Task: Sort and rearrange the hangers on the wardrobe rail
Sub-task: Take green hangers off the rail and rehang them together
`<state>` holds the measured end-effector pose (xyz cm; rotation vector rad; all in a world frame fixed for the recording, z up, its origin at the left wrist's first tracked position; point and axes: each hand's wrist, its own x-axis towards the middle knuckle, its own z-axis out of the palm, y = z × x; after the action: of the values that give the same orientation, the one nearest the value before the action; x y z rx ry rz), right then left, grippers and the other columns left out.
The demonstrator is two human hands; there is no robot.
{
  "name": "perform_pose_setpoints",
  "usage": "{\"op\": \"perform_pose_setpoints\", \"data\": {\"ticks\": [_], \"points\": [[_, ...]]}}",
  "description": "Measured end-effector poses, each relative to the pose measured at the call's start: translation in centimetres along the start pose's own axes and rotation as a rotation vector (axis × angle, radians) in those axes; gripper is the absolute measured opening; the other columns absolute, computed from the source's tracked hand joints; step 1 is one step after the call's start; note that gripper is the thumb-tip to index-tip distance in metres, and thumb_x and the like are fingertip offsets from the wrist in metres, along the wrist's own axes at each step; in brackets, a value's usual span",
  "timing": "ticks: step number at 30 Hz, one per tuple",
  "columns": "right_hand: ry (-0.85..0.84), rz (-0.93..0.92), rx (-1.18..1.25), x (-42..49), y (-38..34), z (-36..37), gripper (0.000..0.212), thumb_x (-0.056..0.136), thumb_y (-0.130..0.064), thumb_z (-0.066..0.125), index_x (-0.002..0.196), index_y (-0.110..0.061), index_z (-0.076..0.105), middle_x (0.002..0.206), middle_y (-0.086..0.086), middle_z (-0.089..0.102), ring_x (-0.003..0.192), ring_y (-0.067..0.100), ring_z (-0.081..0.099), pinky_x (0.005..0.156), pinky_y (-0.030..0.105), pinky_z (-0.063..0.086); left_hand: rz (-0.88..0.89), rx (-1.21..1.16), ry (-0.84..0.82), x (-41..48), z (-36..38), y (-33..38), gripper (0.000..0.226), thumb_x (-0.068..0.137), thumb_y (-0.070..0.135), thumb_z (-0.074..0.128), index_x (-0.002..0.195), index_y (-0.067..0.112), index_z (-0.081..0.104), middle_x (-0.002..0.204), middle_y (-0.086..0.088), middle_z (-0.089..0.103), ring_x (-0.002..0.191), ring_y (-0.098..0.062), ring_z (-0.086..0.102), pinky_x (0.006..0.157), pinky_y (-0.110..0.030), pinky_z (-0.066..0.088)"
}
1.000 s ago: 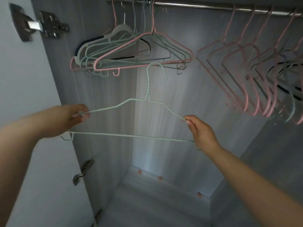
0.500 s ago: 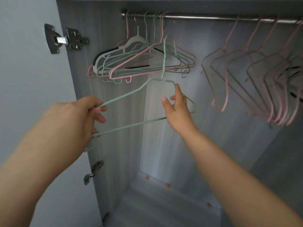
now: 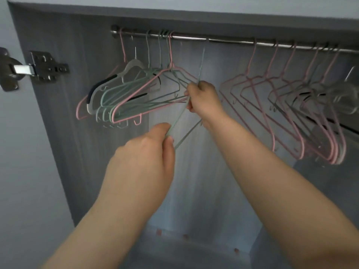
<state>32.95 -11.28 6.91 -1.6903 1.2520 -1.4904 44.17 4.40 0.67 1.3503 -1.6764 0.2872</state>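
Centre frame, the left hand [image 3: 147, 152] pinches the low corner of the green hanger [image 3: 178, 118]. The hanger slants up and right to the right hand [image 3: 204, 100], which grips its neck. Its stem rises straight to the rail [image 3: 229, 41]. The right hand is nearer the rail. Whether the hook is seated is too blurred to tell.
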Motion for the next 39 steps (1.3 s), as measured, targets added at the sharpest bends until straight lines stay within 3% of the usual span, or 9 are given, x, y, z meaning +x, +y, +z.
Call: {"op": "perform_pose_setpoints", "data": {"ticks": [7, 14, 18, 23, 27, 30, 33, 36, 39], "points": [[0.200, 0.011, -0.163, 5.5, 0.9, -1.6, 0.027, 0.095, -0.017, 0.036, 0.095, 0.003, 0.054, 0.110, 0.027, 0.060, 0.074, 0.024, 0.048, 0.068, 0.031, 0.039, 0.226, -0.174, -0.040, 3.6, 5.5, -2.4, 0.053, 0.086, 0.035, 0.018, 0.130, 0.017, 0.043, 0.088, 0.003, 0.073, 0.062, -0.024, 0.067, 0.050, -0.035, 0.053], [0.263, -0.019, -0.157, 7.7, 1.5, -1.1, 0.035, 0.098, -0.011, 0.034, 0.128, 0.005, 0.043, 0.097, 0.011, 0.055, 0.056, 0.013, 0.045, 0.043, 0.016, 0.040, 0.251, -0.357, -0.139, 4.3, 10.9, -5.5, 0.049, 0.087, 0.042, 0.017, 0.135, 0.031, 0.014, 0.089, -0.003, 0.072, 0.065, -0.021, 0.066, 0.057, -0.038, 0.056], [0.318, -0.049, -0.202, 9.5, 1.1, -0.9, 0.036, 0.097, -0.007, 0.035, 0.127, 0.012, 0.040, 0.102, 0.018, 0.059, 0.075, 0.020, 0.054, 0.055, 0.027, 0.049, 0.265, -0.433, -0.127, 5.9, 12.6, -6.2, 0.051, 0.084, 0.044, 0.018, 0.134, 0.034, 0.009, 0.083, -0.007, 0.072, 0.059, -0.021, 0.064, 0.053, -0.036, 0.055], [0.317, 0.033, -0.147, 11.8, 1.0, -1.5, 0.039, 0.097, -0.008, 0.036, 0.134, 0.004, 0.039, 0.114, 0.011, 0.060, 0.060, 0.013, 0.050, 0.047, 0.016, 0.043, 0.291, -0.438, -0.065, 8.3, 14.2, -6.2, 0.048, 0.085, 0.045, 0.019, 0.131, 0.032, 0.012, 0.076, -0.009, 0.072, 0.056, -0.023, 0.064, 0.049, -0.037, 0.055], [0.307, 0.234, -0.319, 13.2, 2.0, -2.7, 0.043, 0.100, -0.021, 0.035, 0.140, -0.003, 0.037, 0.140, 0.015, 0.047, 0.125, 0.028, 0.048, 0.095, 0.028, 0.042, 0.279, -0.395, -0.059, 9.3, 14.9, -5.6, 0.053, 0.087, 0.046, 0.024, 0.133, 0.023, 0.033, 0.065, -0.009, 0.070, 0.052, -0.024, 0.064, 0.046, -0.037, 0.055], [0.237, 0.180, -0.915, 12.8, 3.0, -2.8, 0.040, 0.100, -0.021, 0.037, 0.138, -0.012, 0.040, 0.141, 0.007, 0.046, 0.132, 0.024, 0.039, 0.109, 0.025, 0.028, 0.277, -0.368, -0.095, 8.8, 14.9, -5.0, 0.059, 0.086, 0.046, 0.026, 0.132, 0.015, 0.044, 0.049, 0.000, 0.056, 0.039, -0.016, 0.052, 0.036, -0.024, 0.045], [0.261, 0.213, -0.799, 12.7, 2.5, -3.1, 0.040, 0.098, -0.013, 0.041, 0.137, -0.006, 0.040, 0.140, 0.013, 0.045, 0.130, 0.027, 0.040, 0.106, 0.028, 0.033, 0.248, -0.429, -0.255, 7.8, 13.8, -3.8, 0.070, 0.082, 0.060, 0.024, 0.143, 0.025, 0.021, 0.090, 0.001, 0.067, 0.073, -0.013, 0.063, 0.061, -0.027, 0.053], [0.295, 0.218, -0.856, 10.1, 1.3, -2.5, 0.054, 0.097, -0.027, 0.043, 0.140, 0.001, 0.028, 0.142, 0.020, 0.037, 0.129, 0.033, 0.039, 0.103, 0.038, 0.038, 0.246, -0.451, -0.361, 6.3, 12.4, -3.2, 0.076, 0.081, 0.064, 0.026, 0.142, 0.035, -0.006, 0.144, 0.004, 0.036, 0.124, -0.010, 0.041, 0.096, -0.019, 0.035], [0.387, -0.033, -1.096, 7.4, -0.1, -1.5, 0.061, 0.094, -0.032, 0.046, 0.143, -0.005, 0.022, 0.145, 0.016, 0.028, 0.133, 0.033, 0.030, 0.108, 0.039, 0.030, 0.307, -0.388, -0.088, 5.8, 10.1, -4.1, 0.063, 0.087, 0.049, 0.042, 0.139, 0.019, 0.026, 0.131, 0.001, 0.044, 0.119, -0.008, 0.037, 0.101, -0.010, 0.022]]}}
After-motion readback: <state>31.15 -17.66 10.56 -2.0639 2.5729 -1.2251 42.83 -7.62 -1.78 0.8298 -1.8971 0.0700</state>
